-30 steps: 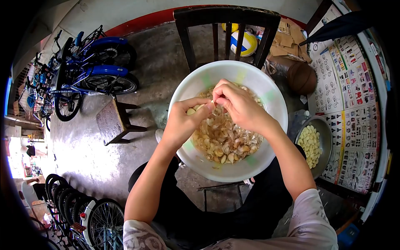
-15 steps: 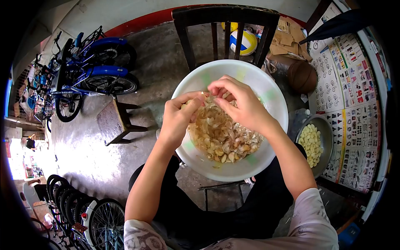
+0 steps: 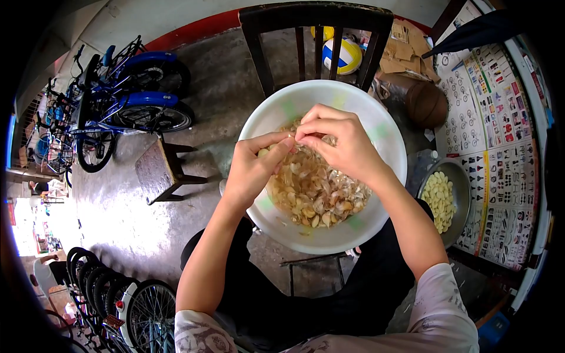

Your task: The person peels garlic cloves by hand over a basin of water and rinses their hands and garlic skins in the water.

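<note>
Over a white plastic basin point(image 3: 273, 229), both hands meet with fingertips close together. My left hand point(image 3: 254, 160) is closed in a pinch on a garlic clove point(image 3: 262, 152), a pale bit of which shows by the fingers. Thumb and fingers of my right hand point(image 3: 336, 141) pinch at the clove's tip; what they hold is too small to make out. Below them, water in the basin holds loose papery skins and unpeeled garlic cloves point(image 3: 315, 217). To the right, a metal bowl point(image 3: 463, 194) contains peeled garlic cloves point(image 3: 439, 200).
A wooden chair point(image 3: 315, 16) stands behind the basin, with a volleyball point(image 3: 343, 56) and a basketball point(image 3: 426, 105) beyond. A small stool point(image 3: 158, 170) is at left. Bicycles point(image 3: 147, 100) line the left side; a printed poster point(image 3: 500, 153) covers the right.
My right hand has come down slightly and its fingertips have closed in against the left hand's fingertips. The left hand has hardly moved.
</note>
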{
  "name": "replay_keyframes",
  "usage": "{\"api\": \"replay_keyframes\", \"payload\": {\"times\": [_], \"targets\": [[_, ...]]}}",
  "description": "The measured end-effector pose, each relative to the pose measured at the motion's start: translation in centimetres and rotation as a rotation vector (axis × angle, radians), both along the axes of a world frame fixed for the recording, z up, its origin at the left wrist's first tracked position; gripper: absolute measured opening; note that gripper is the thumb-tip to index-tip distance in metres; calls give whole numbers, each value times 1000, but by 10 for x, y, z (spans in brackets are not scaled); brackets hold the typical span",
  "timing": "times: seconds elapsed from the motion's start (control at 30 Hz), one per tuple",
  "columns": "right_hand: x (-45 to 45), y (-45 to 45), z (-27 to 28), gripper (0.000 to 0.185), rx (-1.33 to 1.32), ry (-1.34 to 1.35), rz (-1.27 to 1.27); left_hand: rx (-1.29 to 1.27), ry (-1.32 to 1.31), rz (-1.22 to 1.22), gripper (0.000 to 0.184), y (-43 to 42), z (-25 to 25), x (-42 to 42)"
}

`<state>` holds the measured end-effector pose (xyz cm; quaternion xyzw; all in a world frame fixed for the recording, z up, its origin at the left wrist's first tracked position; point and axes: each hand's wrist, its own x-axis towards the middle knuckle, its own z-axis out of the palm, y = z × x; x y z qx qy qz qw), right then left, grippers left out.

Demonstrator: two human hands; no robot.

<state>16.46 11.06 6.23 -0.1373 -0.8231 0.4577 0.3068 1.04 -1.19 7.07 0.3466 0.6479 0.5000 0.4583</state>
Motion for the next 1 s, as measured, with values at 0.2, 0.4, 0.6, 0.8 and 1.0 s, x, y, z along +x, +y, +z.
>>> {"api": "replay_keyframes", "payload": {"times": [0.2, 0.4, 0.6, 0.8, 1.0], "targets": [[-4, -4, -6, 6, 76, -59, 11, 26, 40, 27, 26, 1, -2, 3], [-7, -8, -16, 12, 176, -72, -33, -3, 18, 82, 25, 2, -7, 4], [-7, -5, -12, 8, 178, -18, -43, 34, -5, 112, 25, 2, -4, 5], [-5, -6, -7, 11, 93, 4, -54, 25, 240, 98, 22, 2, -3, 7], [-9, -11, -7, 8, -31, 84, -163, 129, 281, 148, 21, 2, -6, 10]]}}
